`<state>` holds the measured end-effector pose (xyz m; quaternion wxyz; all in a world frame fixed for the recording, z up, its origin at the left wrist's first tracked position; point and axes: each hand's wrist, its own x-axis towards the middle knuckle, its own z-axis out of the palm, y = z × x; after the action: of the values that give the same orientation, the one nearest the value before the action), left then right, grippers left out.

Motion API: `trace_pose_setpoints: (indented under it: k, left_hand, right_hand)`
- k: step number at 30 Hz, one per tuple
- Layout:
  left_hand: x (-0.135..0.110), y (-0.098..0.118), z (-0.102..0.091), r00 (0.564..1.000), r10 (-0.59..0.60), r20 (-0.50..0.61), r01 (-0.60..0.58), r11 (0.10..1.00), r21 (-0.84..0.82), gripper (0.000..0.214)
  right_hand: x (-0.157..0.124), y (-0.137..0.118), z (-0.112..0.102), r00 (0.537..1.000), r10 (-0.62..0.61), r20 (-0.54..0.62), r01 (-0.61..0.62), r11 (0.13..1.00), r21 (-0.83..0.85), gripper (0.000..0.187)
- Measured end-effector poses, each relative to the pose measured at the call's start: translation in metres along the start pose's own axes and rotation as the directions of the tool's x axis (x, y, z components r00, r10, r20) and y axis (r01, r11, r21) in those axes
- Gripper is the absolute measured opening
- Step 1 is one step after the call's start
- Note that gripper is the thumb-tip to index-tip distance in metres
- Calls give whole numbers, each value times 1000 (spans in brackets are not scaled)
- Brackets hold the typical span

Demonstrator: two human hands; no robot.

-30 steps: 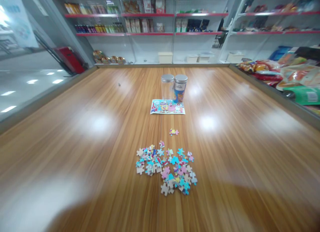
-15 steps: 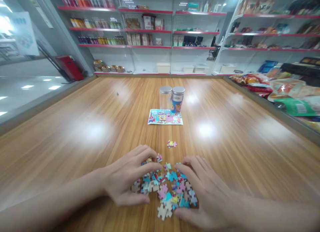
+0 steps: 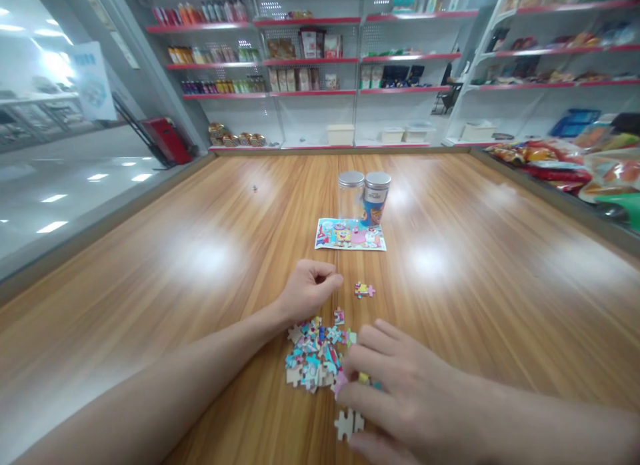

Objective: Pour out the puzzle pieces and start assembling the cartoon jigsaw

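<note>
My left hand [image 3: 309,290] is above the pile, its fingers curled and thumb pressed to the index finger; whatever it holds, if anything, is hidden. Just right of it lies a small joined group of yellow and pink puzzle pieces [image 3: 364,290]. Loose jigsaw pieces [image 3: 314,355] are heaped on the table below that hand, some coloured side up, some plain. My right hand [image 3: 395,381] rests over the heap's right side with fingers apart and bent, covering several pieces. Two plain pieces [image 3: 345,425] show near its thumb. A single piece [image 3: 339,316] lies above the heap.
A colourful picture sheet [image 3: 350,235] lies further back on the wooden table [image 3: 240,251]. Behind it stand a clear jar [image 3: 351,197] and a printed jar [image 3: 376,199], both with silver lids. Packaged snacks [image 3: 555,165] sit at the right edge; stocked shelves [image 3: 310,61] line the back.
My left hand has lifted off the heap, moved up toward the joined pieces and closed. My right hand has shifted left over the pieces. The camera view has turned slightly left.
</note>
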<state>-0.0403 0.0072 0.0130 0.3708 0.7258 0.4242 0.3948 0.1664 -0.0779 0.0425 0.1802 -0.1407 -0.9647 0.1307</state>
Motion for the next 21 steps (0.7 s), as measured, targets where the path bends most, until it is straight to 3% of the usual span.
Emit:
trace_pose_setpoints:
  k: [3, 10, 14, 17, 19, 21]
  left_hand:
    - [-2, 3, -7, 994, 24, 109, -20, 999, -32, 44]
    - [-3, 0, -11, 965, 75, 253, -63, 997, -53, 42]
    - [-3, -1, -10, 956, 85, 280, -77, 996, -40, 41]
    - [-4, -1, -10, 954, 82, 288, -73, 996, -44, 41]
    - [-4, -1, -10, 954, 79, 289, -70, 997, -42, 42]
    - [-4, -1, -10, 954, 78, 290, -72, 997, -32, 42]
  right_hand:
    - [-1, -2, 3, 1000, 10, 20, -9, 999, -41, 20]
    - [-13, 15, 15, 993, 60, -104, -51, 995, 87, 11]
    - [-10, 21, 21, 938, 235, -253, -175, 955, 238, 9]
    - [-8, 20, 19, 901, 316, -297, -265, 943, 200, 15]
    - [-8, 16, 16, 932, 240, -270, -208, 968, 143, 13]
    - [-9, 9, 14, 980, 73, -186, -60, 995, 76, 13]
